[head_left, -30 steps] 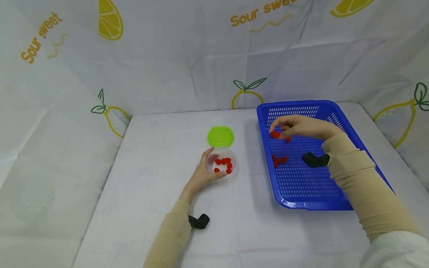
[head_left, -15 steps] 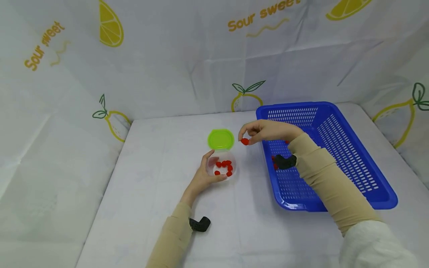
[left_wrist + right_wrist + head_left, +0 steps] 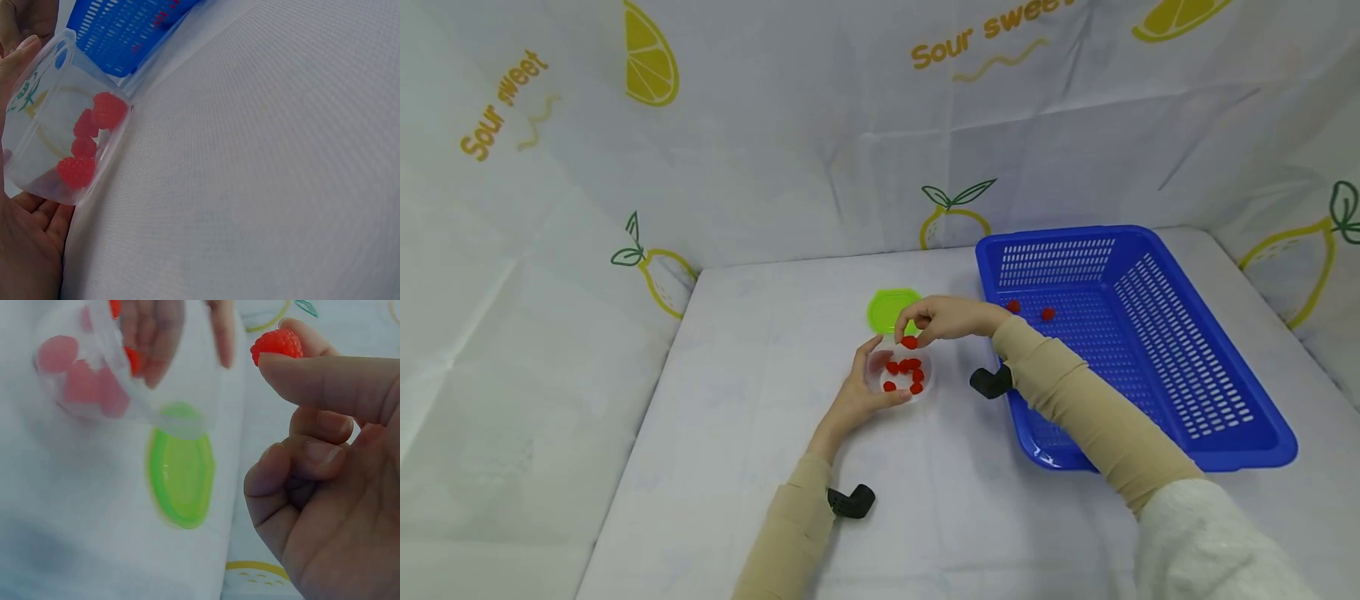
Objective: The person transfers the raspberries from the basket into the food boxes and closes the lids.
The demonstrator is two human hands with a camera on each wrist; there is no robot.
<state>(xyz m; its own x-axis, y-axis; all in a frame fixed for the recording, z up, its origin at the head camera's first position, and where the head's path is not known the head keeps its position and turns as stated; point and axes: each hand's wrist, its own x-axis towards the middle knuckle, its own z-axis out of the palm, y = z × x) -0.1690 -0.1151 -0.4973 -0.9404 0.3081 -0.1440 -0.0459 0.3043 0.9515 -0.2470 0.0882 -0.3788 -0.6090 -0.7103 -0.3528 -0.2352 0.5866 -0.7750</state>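
Note:
My left hand (image 3: 857, 393) grips a clear plastic tub (image 3: 47, 147) on the table, thumb on the near side and fingers around the far side. Several red raspberries (image 3: 76, 172) lie at the bottom of the tub. Between thumb and index finger, my right hand (image 3: 949, 318) pinches one raspberry (image 3: 277, 345), held just over the tub's far rim. The other fingers of that hand are curled in, as the right wrist view shows. Just behind the tub lies a green lid (image 3: 182, 472), partly covered by the right hand in the head view.
A blue perforated basket (image 3: 1240, 367) stands on the right of the table, with raspberries (image 3: 1048, 314) near its left side. The right forearm crosses over the basket and hides part of it. A white cloth with lemon prints hangs behind the table.
My right hand has moved left from over the basket to the tub, carrying a raspberry. My left hand keeps its hold on the tub in the same place.

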